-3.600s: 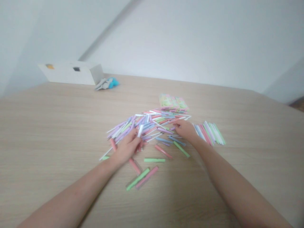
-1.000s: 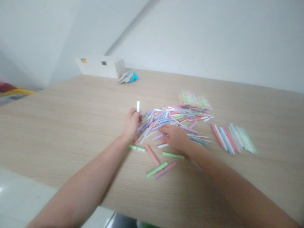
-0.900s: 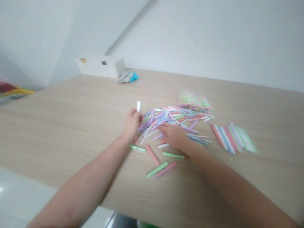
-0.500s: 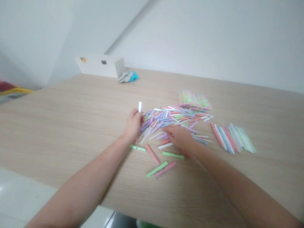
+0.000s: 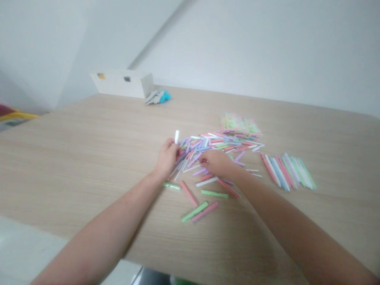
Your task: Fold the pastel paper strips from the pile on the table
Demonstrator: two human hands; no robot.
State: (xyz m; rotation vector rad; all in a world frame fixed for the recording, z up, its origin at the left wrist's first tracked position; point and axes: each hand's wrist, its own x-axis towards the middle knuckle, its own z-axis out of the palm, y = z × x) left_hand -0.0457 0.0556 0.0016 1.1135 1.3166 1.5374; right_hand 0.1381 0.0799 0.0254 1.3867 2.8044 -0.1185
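My left hand (image 5: pixel 167 158) is closed around a short white stick (image 5: pixel 177 137), which points up from its fingertips at the left end of a loose pile. That pile (image 5: pixel 204 142) mixes pastel purple, blue, red, green and white tube-like pieces with thin white rods. Over its near side, my right hand (image 5: pixel 216 161) has its fingers curled and pinched together, touching the pieces; whatever they hold is hidden. Closer to me lie scattered pieces, among them a green stick (image 5: pixel 194 212), a pink stick (image 5: pixel 205 211) and a red stick (image 5: pixel 189 193).
A neat row of pastel pen-like sticks (image 5: pixel 287 172) lies on the right. Behind the pile sit stacked green-and-pink packs (image 5: pixel 240 124). A white box (image 5: pixel 121 85) and a grey-and-blue crumpled glove-like cloth (image 5: pixel 158 97) are at the back left of the wooden table (image 5: pixel 89 146).
My right hand has shifted slightly left over the pile and its fingers have curled in more. My left hand still holds the white stick. The view has turned a little.
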